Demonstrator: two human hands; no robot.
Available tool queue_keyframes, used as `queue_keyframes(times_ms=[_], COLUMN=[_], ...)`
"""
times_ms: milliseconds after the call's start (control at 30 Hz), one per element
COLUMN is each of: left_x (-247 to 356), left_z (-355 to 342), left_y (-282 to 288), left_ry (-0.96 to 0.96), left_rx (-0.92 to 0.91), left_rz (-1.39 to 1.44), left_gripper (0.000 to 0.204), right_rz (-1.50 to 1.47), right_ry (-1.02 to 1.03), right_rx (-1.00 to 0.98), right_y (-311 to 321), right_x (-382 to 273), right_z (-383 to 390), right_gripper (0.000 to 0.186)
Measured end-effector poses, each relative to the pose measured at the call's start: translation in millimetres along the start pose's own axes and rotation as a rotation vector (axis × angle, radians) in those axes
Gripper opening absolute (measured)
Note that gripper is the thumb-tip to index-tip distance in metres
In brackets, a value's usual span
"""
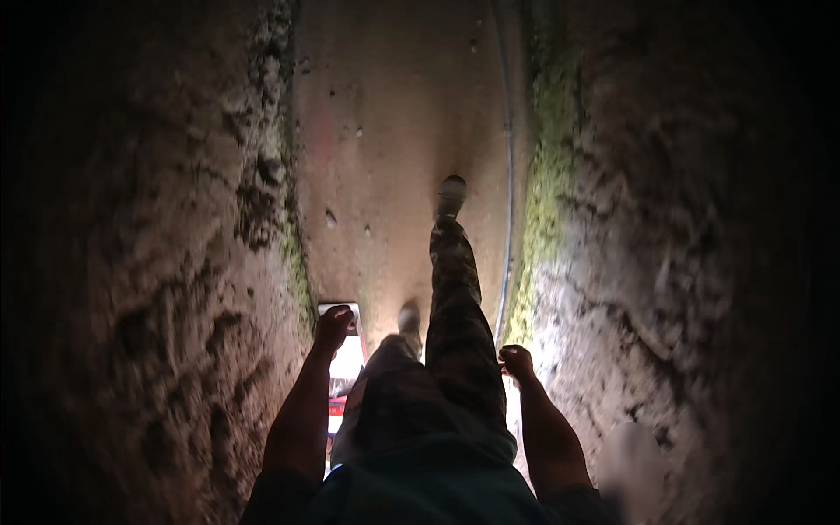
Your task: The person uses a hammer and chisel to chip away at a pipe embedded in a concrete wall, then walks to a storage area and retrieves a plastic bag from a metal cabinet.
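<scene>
My left hand [335, 327] hangs at my left side, its fingers curled at the upper end of a white and red boxy thing [347, 357]. Strong light whitens that thing's surface, and my forearm and leg hide part of it, so its exact kind does not show. On the other side my right hand [516, 360] is closed beside my thigh. Glare and shadow hide what its fingers hold, if anything. Both arms hang low, with the elbows slightly bent.
I stand mid-stride on a brown dirt path [394, 131], one shoe [451, 192] far forward. Rough earthen walls [184, 306] rise closely on both sides, with green growth [549, 149] along the base. A thin cable [508, 175] runs along the right edge. Small stones [331, 217] lie about.
</scene>
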State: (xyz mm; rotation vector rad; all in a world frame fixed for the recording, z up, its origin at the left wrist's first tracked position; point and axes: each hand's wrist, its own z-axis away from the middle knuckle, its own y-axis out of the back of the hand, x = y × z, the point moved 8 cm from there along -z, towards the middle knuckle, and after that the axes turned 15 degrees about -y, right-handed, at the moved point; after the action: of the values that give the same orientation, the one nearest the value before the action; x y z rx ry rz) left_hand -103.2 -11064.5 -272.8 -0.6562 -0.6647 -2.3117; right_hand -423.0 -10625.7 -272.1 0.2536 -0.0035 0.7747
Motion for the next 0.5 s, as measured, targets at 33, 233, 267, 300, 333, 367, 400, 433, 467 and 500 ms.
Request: queue_keyframes(times_ms=[33, 233, 267, 300, 333, 367, 400, 433, 467, 500], left_x=[40, 199, 240, 286, 321, 348, 393, 439, 465, 484], left_z=[-25, -189, -211, -234, -253, -268, -279, -292, -311, -334], left_y=[-11, -26, -26, -23, -14, 3, 10, 13, 21, 29], left_ry=[-0.023, -0.502, -0.513, -0.47, -0.372, -0.33, -0.215, -0.109, -0.105, -0.095], left_rx=[-0.023, -0.153, -0.146, -0.135, -0.107, -0.021, -0.009, -0.005, -0.003, 0.001], left_rz=[0.0, -0.35, -0.377, -0.439, -0.332, -0.119, -0.063, 0.0, 0.006, 0.004], left_gripper=[0.036, 0.02, 0.021, 0.026, 0.037, 0.039, 0.04, 0.04, 0.04, 0.04], right_rz=[0.046, 0.978, 0.679, 0.305, 0.119, -0.005, 0.023, 0.05, 0.02, -0.014], right_ry=[-0.018, 0.688, 0.638, 0.602, 0.577, 0.547, 0.501, 0.456, 0.488, 0.514], right_rx=[-0.087, 0.101, 0.031, -0.07, -0.133, -0.179, -0.111, -0.034, -0.045, -0.062], right_y=[-4, -38, -34, -30, -39, -58, -71, -79, -83, -87], right_x=[-38, -372, -438, -506, -577, -650, -718, -788, -841, -889], right_z=[-14, -37, -32, -19, 8, 49, 100, 156, 181, 191], right_gripper=[0.016, 0.016, 0.017, 0.018, 0.019, 0.02, 0.023, 0.026, 0.026, 0.027])
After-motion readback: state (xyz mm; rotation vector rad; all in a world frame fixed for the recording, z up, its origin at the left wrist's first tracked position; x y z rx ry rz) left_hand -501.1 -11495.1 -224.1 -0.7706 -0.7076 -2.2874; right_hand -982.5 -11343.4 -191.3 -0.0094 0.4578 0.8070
